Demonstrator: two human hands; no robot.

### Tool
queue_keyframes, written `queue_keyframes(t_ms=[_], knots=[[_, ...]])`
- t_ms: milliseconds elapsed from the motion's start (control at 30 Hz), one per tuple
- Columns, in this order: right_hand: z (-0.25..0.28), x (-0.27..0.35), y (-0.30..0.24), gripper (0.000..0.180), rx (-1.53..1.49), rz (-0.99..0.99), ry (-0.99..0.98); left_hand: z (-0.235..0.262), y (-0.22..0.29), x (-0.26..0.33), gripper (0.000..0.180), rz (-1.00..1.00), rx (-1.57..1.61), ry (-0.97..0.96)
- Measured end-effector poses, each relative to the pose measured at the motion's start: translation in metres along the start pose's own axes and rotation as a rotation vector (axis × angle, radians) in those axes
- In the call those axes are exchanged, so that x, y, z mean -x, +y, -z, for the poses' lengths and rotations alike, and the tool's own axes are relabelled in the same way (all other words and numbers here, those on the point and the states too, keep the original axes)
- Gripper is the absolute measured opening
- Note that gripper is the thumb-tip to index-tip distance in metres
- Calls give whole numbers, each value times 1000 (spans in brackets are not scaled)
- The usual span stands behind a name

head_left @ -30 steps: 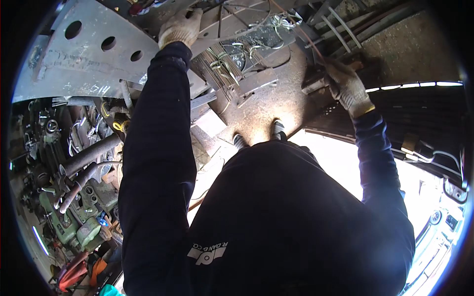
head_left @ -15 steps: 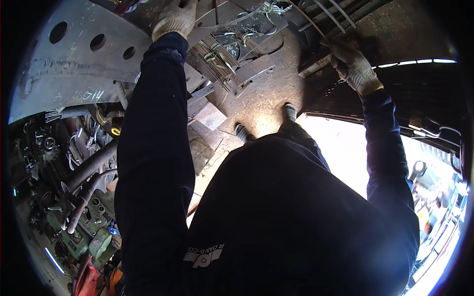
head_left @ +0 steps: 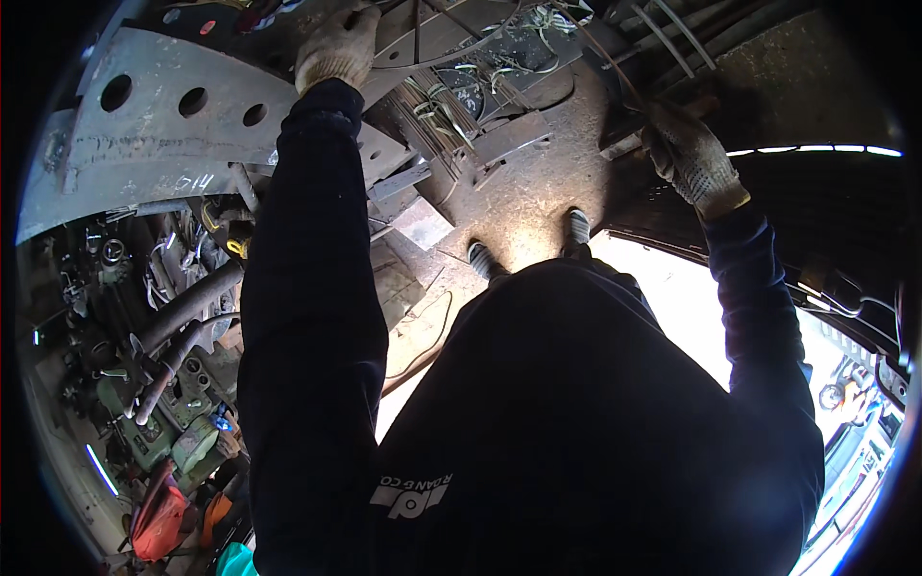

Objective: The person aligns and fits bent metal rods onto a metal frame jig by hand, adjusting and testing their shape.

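My left hand (head_left: 336,48), in a pale knit work glove, is at the top beside a large grey steel plate (head_left: 163,134) with round holes. Its fingers curl away from view, closed, and what they grip is hidden. A thin curved metal rim with spokes (head_left: 451,55) runs close to that hand. On the right, my right hand (head_left: 696,163), in a similar dirty glove, is closed around the lower end of a thin rod (head_left: 605,53). This rod slants up and left from the fingers toward the top edge.
Bundled thin bars (head_left: 432,110) with pale straps lie on the floor between the hands, near a flat steel piece (head_left: 512,136). My feet (head_left: 578,227) stand below them. Pipes (head_left: 187,307) and green machinery (head_left: 197,446) crowd the left. A dark ribbed shutter (head_left: 816,202) is at right.
The view has shifted a little, so the floor and plate appear slightly lower and further right. Both hands keep their closed shape, and the rod remains in my right hand.
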State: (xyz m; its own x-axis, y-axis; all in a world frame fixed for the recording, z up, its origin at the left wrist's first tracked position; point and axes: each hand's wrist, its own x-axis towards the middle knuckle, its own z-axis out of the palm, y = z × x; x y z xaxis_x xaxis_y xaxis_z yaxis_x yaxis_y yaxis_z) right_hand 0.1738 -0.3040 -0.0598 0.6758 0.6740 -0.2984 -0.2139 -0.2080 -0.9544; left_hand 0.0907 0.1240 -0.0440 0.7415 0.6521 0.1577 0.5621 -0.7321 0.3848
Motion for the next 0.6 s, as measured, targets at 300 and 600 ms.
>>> queue_keyframes(t_ms=[300, 600], knots=[[-5, -1, -5, 32, -199, -121, 14, -3, -7, -1, 74, -6, 36, 28], [-5, -4, 0, 35, -24, -85, 61, -3, -1, 1, 76, 60, 51, 2]])
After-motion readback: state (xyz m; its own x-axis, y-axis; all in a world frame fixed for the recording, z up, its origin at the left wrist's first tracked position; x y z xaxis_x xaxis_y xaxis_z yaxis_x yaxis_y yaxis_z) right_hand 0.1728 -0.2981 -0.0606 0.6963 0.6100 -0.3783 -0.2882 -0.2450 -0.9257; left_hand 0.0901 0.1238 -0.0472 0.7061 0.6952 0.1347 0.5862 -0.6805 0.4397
